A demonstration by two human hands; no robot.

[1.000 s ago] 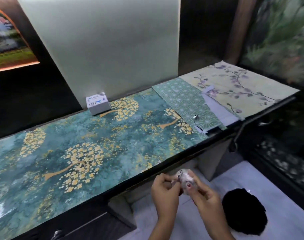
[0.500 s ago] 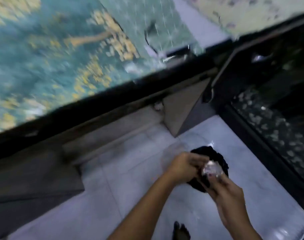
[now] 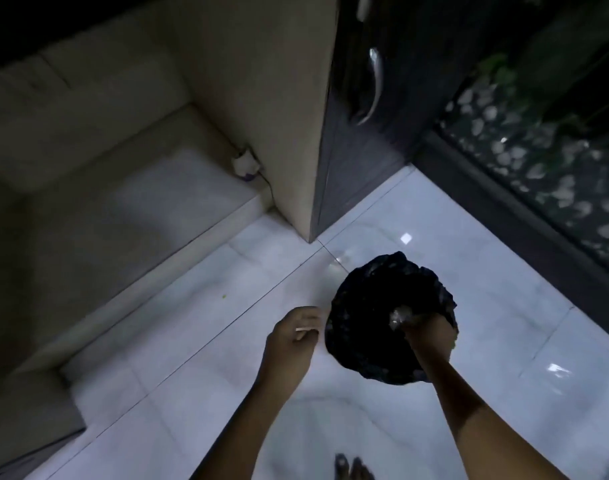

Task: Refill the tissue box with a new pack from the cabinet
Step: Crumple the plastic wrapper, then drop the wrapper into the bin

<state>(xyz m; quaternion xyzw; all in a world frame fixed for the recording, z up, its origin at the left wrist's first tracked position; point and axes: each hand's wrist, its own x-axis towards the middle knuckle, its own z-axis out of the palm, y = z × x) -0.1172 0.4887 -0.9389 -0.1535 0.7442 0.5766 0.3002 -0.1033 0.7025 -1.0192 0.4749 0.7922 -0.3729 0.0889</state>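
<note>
Reaching down over the black plastic-lined bin [image 3: 375, 306] on the glossy white tiled floor [image 3: 486, 271], the right hand [image 3: 426, 336] grips a crumpled clear plastic wrapper [image 3: 400, 317], seemingly to discard it; the left hand [image 3: 291, 341], loosely curled and apparently empty, hangs just left of the bin. No tissue box or pack is visible.

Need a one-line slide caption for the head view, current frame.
Right hand holds crumpled clear wrapper over black-lined bin on white tile floor; left hand hangs beside it.

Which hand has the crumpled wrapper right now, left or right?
The right hand, held over the black bin bag, pinches the crumpled clear wrapper. The left hand hangs beside the bag without it.
</note>
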